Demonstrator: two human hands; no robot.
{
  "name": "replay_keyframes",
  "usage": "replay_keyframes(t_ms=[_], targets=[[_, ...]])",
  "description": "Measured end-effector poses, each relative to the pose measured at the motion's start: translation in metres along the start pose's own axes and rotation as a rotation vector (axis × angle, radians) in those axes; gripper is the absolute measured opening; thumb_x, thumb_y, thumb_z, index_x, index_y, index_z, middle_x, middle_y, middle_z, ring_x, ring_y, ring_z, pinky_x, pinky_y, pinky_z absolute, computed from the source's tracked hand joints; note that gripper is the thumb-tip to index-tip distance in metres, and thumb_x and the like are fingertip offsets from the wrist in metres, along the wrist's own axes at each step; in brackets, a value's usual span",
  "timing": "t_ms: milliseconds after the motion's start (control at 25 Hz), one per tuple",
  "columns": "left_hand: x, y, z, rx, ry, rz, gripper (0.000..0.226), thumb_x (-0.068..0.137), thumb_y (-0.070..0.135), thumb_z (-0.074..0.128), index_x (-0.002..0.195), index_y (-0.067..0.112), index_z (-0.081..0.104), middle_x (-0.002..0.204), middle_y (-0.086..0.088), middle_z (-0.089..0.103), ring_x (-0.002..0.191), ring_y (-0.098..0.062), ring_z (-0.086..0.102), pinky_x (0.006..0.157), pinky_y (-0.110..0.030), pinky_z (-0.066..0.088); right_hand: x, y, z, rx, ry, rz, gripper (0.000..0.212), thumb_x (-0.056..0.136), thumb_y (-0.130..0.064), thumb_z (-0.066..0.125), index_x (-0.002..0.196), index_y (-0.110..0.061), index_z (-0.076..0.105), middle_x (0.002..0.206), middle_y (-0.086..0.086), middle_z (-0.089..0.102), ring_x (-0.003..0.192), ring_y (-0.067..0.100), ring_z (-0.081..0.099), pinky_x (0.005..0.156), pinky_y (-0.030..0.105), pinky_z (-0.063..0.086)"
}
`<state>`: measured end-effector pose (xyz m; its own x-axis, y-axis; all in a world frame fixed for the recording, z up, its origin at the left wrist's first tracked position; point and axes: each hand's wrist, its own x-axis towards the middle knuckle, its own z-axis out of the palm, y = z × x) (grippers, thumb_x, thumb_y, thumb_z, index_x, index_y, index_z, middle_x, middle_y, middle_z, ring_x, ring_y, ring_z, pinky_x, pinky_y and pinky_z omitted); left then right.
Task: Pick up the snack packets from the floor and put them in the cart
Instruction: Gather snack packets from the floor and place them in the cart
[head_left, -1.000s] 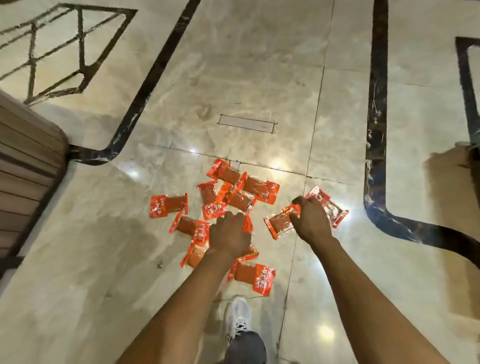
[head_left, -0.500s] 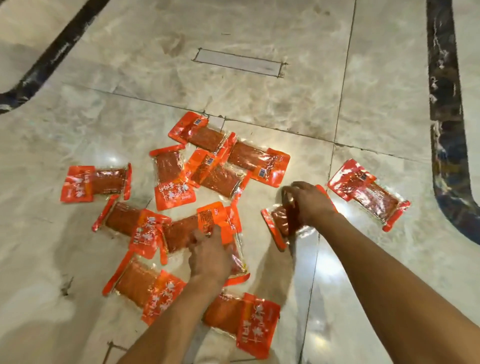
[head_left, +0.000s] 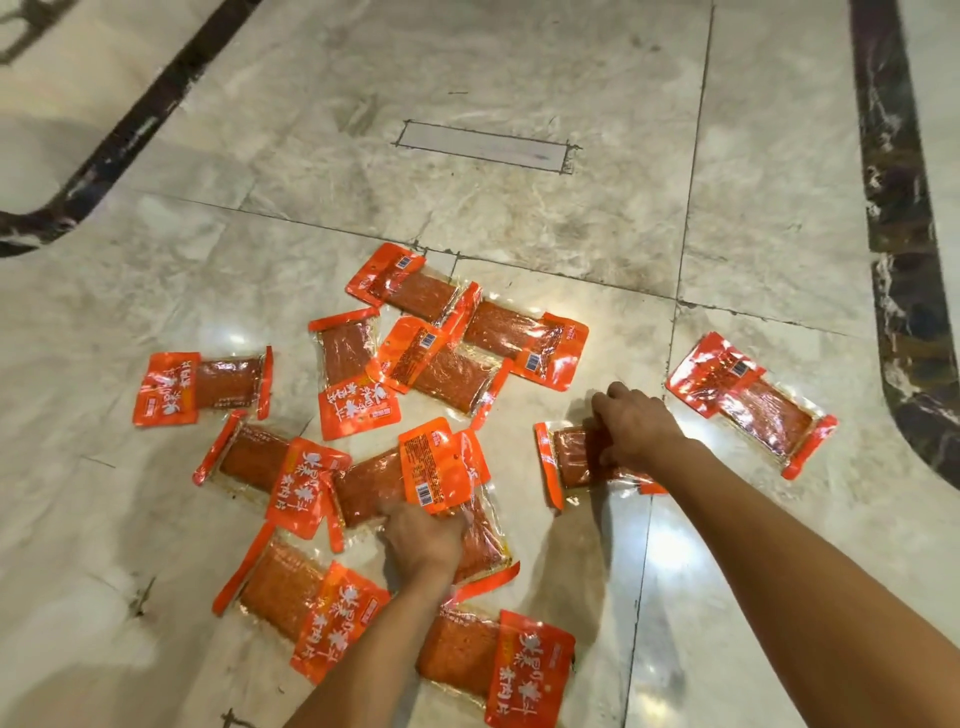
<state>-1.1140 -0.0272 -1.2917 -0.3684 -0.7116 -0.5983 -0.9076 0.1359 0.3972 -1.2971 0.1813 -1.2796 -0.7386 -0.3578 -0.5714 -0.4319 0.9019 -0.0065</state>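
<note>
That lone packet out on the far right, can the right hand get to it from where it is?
Probably yes. The far right packet lies alone on bare floor, nothing on it, near the right hand. That hand already grips another packet, though.

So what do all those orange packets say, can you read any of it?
Large white characters on the packet fronts: Chinese-style script, not sharp enough to quote.
Small print and barcodes on the packet backs: too small to read.
Floor: no writing.
</note>
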Motion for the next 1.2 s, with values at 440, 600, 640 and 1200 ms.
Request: replay_keyframes(t_ms=[440, 600, 640, 1200], targets=[[-0.020, -0.003, 0.005, -0.026, 0.036, -0.120, 0.090, 0.064, 0.034, 0.093, 0.127, -0.001, 0.038, 0.124, -0.027, 0.058, 0.106, -0.045, 0.061, 0.081, -0.045, 0.052, -0.013, 0.001, 0.019, 0.123, -0.026, 0.106, 0.066, 0.078, -0.042, 0.081, 0.127, -0.015, 0.047, 0.129, 0.014, 0.051, 0.118, 0.034, 0.052, 0.094, 0.042, 0.047], [-0.012, -0.004, 0.007, -0.157, -0.153, -0.178, 0.057, 0.049, 0.037, 0.091, 0.098, 0.019, 0.069, 0.103, -0.008, 0.076, 0.088, -0.033, 0.073, 0.086, -0.044, 0.059, -0.027, 0.001, 0.029, 0.398, -0.055, 0.187, 0.062, 0.078, -0.035, 0.084, 0.120, -0.010, 0.044, 0.116, 0.016, 0.065, 0.104, 0.035, 0.064, 0.081, 0.041, 0.053], [-0.012, -0.003, 0.005, -0.208, -0.199, -0.169, 0.050, 0.045, 0.034, 0.089, 0.090, 0.022, 0.071, 0.096, -0.004, 0.078, 0.083, -0.030, 0.074, 0.086, -0.045, 0.060, -0.035, 0.001, 0.030, 0.480, -0.049, 0.212, 0.061, 0.077, -0.037, 0.085, 0.118, -0.012, 0.048, 0.114, 0.013, 0.065, 0.102, 0.032, 0.063, 0.080, 0.040, 0.053], [-0.322, 0.242, -0.323, -0.254, -0.272, 0.475, 0.030, 0.086, 0.028, 0.075, 0.114, 0.022, 0.067, 0.112, 0.000, 0.075, 0.104, -0.023, 0.070, 0.094, -0.042, 0.054, -0.360, -0.003, -0.350, 1.464, 0.320, 0.352, 0.062, 0.078, -0.030, 0.086, 0.124, -0.008, 0.050, 0.114, 0.010, 0.069, 0.096, 0.028, 0.072, 0.088, 0.049, 0.060]])
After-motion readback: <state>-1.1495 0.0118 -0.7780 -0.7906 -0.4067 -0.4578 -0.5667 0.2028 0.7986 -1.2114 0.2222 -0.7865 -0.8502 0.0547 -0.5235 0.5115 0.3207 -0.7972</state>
